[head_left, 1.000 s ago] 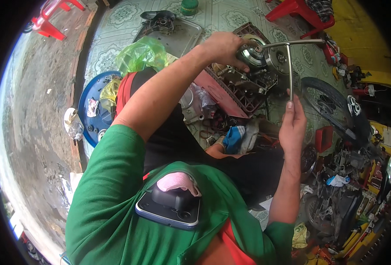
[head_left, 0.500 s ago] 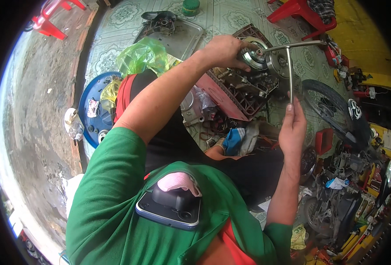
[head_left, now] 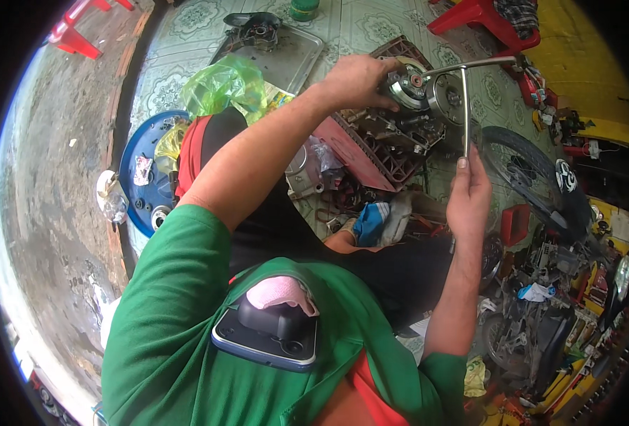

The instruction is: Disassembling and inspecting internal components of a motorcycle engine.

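Observation:
My left hand (head_left: 361, 82) grips the rim of a round silver clutch drum (head_left: 408, 94), thumb at its near side and fingers at its far side. The drum sits on a greasy engine block (head_left: 400, 131), beside a second round metal disc (head_left: 448, 98). My right hand (head_left: 469, 188) is closed round the lower end of a steel T-handle wrench (head_left: 465, 113). One end of the wrench's crossbar lies at the drum's hub; whether it is seated there I cannot tell. The other end points to the far right.
The engine rests on a reddish-brown plastic crate (head_left: 357, 153). A blue basin (head_left: 140, 192) with small parts and a green plastic bag (head_left: 226, 89) lie left. Behind them is a metal tray (head_left: 297, 60). A wheel (head_left: 520, 170) and piled motorcycle parts (head_left: 542, 305) crowd the right.
My right hand and the wrench have moved slightly away from me, and the crossbar's right end sits a little higher in view. My left hand stays on the drum.

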Action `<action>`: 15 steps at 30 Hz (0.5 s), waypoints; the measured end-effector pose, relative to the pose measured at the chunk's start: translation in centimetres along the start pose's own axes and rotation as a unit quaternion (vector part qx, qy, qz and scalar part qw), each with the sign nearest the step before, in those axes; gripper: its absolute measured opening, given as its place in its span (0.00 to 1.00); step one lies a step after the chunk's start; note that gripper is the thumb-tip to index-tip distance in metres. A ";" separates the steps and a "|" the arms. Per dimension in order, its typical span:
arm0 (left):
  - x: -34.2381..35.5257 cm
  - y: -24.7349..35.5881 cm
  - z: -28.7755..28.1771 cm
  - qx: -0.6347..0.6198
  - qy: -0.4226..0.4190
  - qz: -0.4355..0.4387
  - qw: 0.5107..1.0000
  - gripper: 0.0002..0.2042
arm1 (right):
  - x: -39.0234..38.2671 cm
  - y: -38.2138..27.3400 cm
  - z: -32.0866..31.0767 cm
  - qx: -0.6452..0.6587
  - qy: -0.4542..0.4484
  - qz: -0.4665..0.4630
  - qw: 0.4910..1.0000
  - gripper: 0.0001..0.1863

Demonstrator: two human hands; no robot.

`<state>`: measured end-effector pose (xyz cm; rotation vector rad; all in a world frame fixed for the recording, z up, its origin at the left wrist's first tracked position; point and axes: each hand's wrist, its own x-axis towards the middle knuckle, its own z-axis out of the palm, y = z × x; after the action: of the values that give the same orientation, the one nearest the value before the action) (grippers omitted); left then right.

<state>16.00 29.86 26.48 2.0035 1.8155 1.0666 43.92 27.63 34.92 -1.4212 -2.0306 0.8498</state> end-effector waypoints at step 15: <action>-0.4 0.3 -0.5 -0.006 -0.007 -0.003 1.000 0.32 | -1.5 -2.4 -0.3 0.022 0.027 -0.006 0.999 0.21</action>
<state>15.88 29.27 26.89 1.9915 1.8032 1.0575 43.14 25.62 36.78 -1.3924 -1.9656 0.8379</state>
